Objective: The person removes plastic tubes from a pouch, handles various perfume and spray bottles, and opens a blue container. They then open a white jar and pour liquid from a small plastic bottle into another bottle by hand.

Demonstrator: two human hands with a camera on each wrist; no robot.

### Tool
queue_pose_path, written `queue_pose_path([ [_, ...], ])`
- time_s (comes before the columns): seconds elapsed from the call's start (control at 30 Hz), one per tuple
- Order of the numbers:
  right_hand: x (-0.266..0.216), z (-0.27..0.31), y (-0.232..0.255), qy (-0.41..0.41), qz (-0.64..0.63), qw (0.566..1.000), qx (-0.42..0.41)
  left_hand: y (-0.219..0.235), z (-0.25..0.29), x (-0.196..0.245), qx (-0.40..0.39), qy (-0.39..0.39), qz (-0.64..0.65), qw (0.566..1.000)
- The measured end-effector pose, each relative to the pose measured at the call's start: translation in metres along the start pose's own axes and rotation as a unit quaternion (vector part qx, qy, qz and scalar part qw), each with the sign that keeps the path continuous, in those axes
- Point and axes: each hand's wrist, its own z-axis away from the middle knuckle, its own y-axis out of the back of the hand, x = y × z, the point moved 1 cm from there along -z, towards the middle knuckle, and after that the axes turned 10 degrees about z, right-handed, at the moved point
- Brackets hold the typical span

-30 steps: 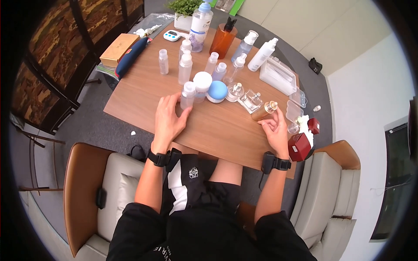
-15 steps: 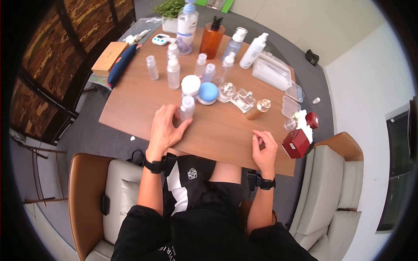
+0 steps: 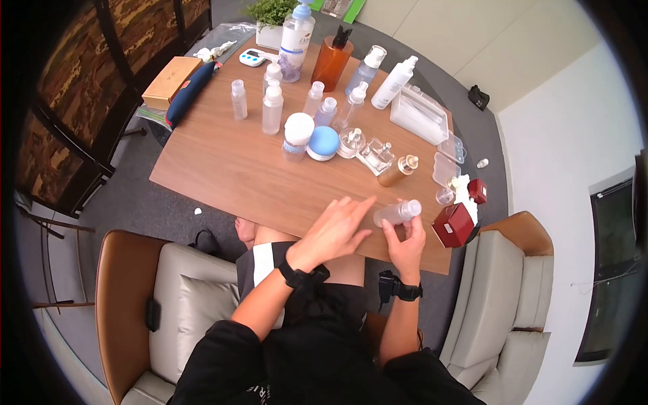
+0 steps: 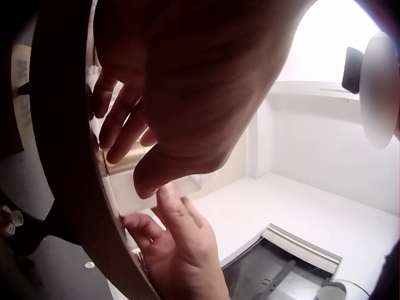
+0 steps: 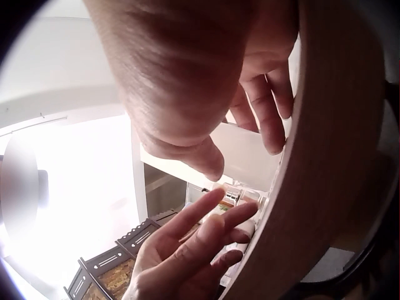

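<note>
In the head view, a small frosted bottle [image 3: 391, 214] lies tilted near the table's front edge, its clear cap pointing right. My right hand [image 3: 407, 248] pinches it between thumb and fingers. Just left of the bottle's base is my left hand [image 3: 331, 233], fingers stretched out and thumb apart, holding nothing; whether a fingertip touches the bottle is unclear. Behind the hands stand a white-lidded jar [image 3: 298, 135], a blue-lidded jar [image 3: 323, 143] and an amber bottle with a gold cap [image 3: 398, 171]. The left wrist view shows my right hand [image 4: 187, 253] below my left.
Several pump and spray bottles, including an orange one [image 3: 331, 64], stand farther back on the table [image 3: 223, 175]. A clear plastic box [image 3: 418, 115] is at the back right, and a dark red box [image 3: 453, 225] at the right edge. A cardboard box [image 3: 171, 82] and blue pouch lie left.
The frosted bottle has moved from my left hand to my right, across to the right, and tilted. My left hand has shifted right after letting go. The amber bottle, earlier in my right hand, stands released.
</note>
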Motion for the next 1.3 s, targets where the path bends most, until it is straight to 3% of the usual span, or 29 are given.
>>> queue_pose_path([
  [0.07, -0.011, -0.004, 0.002, -0.020, 0.003, 1.000, 0.016, 0.012, 0.003, -0.006, -0.005, -0.003, 0.025, 1.000],
  [0.17, -0.004, -0.015, 0.008, 0.026, 0.117, 0.992, 0.033, 0.040, 0.010, -0.019, 0.042, -0.023, 0.002, 0.999],
  [0.3, -0.010, -0.040, 0.023, -0.007, 0.240, 0.970, 0.031, 0.051, 0.013, -0.020, 0.104, 0.010, 0.008, 0.994],
  [0.33, -0.007, -0.045, 0.023, -0.005, 0.240, 0.970, 0.031, 0.049, 0.013, -0.019, 0.111, 0.007, 0.004, 0.994],
  [0.4, 0.001, -0.053, 0.023, -0.083, 0.135, 0.987, -0.017, 0.046, 0.013, -0.015, 0.110, 0.008, -0.013, 0.994],
  [0.57, 0.024, -0.051, 0.016, -0.080, 0.086, 0.993, -0.023, 0.047, 0.014, -0.018, 0.105, 0.008, -0.013, 0.994],
  [0.67, 0.027, -0.039, 0.014, -0.044, 0.031, 0.998, 0.018, 0.050, 0.014, -0.018, 0.094, 0.021, 0.001, 0.995],
  [0.77, 0.031, -0.024, 0.014, -0.085, -0.028, 0.995, 0.034, 0.049, 0.014, -0.019, 0.091, 0.011, -0.002, 0.996],
  [0.9, 0.027, -0.016, 0.015, -0.075, -0.068, 0.993, 0.067, 0.048, 0.015, -0.017, 0.083, 0.019, -0.008, 0.996],
  [1.07, 0.026, -0.018, 0.014, -0.062, 0.015, 0.997, 0.054, 0.049, 0.013, -0.016, 0.090, 0.023, -0.007, 0.996],
  [1.3, 0.007, -0.021, 0.008, 0.032, 0.146, 0.988, 0.027, 0.048, 0.013, -0.016, 0.077, 0.027, 0.001, 0.997],
])
